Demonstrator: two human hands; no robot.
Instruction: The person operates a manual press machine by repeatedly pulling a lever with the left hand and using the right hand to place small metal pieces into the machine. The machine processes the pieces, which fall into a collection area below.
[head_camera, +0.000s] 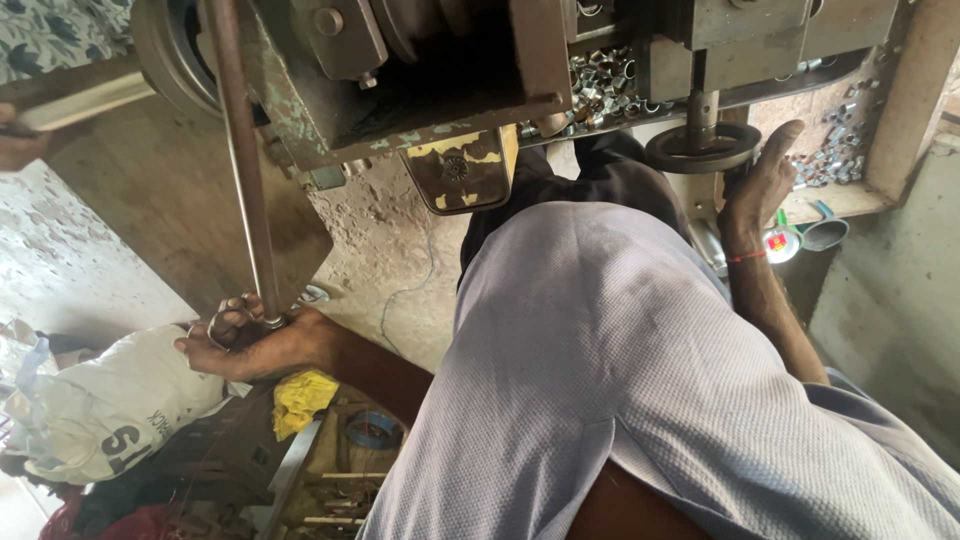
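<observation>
My left hand (245, 343) is low on the left, closed round the lower end of a long rusty metal rod (243, 160) that rises to the machine; a small metal ring shows between its fingers. My right hand (762, 180) reaches up on the right and grips the rim of a dark round handwheel (690, 150) under the grey machine (440, 70), thumb pointing up. A red thread circles that wrist. My lilac shirt (600, 370) fills the middle of the view.
Several small metal rings (600, 80) lie heaped in the machine's tray. A white sack (110, 400), a yellow cloth (302, 397) and a blue tape roll (373, 430) lie below my left hand. Another person's hand (18, 148) shows at the far left edge.
</observation>
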